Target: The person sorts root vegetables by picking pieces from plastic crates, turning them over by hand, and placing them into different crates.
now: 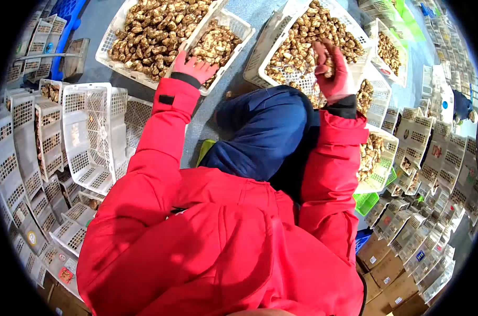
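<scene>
My left hand (195,68) rests at the near edge of a small white crate (241,26), its fingers spread over small brown, lumpy pieces (218,42), perhaps mushrooms or tubers. Beside it, a larger white crate (103,52) is heaped with bigger brown lumpy pieces (157,37). My right hand (336,79) is above another white crate (268,60), fingers curled round what looks like a brown lumpy piece (329,68). Pieces of the same kind (315,31) fill the far part of that crate, and its holed bottom (302,81) shows near my hand.
Another white crate with lumpy pieces (371,152) stands close by my right forearm. An upright white crate (91,131) and stacked crates (49,131) line the left. More crate stacks (428,152) and cardboard boxes (389,268) are at right. My bent leg (265,131) lies between.
</scene>
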